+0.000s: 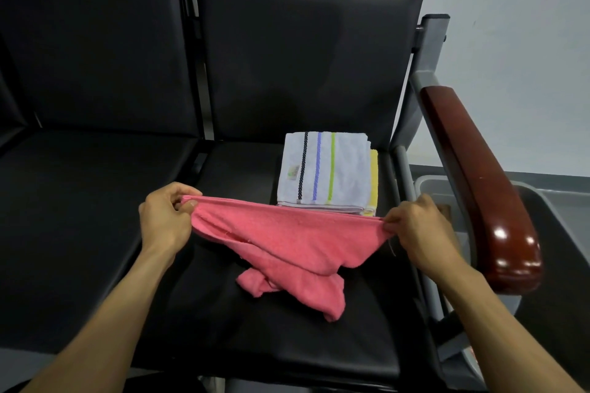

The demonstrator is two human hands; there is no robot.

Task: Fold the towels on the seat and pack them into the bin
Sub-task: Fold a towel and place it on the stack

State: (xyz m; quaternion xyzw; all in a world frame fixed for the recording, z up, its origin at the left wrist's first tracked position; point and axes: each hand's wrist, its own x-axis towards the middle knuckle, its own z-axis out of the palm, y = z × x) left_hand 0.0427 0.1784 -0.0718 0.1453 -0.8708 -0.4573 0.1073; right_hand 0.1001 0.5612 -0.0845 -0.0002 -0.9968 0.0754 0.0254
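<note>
A pink towel (287, 242) hangs stretched between my two hands above the black seat (287, 335). My left hand (166, 220) pinches its left corner and my right hand (418, 226) pinches its right corner. The towel's lower part sags and lies crumpled on the seat cushion. Behind it, at the back of the same seat, sits a folded white towel (325, 169) with black, blue and green stripes, on top of a folded yellow towel (373, 182) whose edge shows at the right. The grey bin (427, 185) stands on the floor to the right, partly hidden by the armrest.
A glossy brown wooden armrest (479, 188) on a grey metal frame runs along the seat's right side, between the seat and the bin. A second black seat (73, 217) adjoins on the left. A pale wall rises at the right.
</note>
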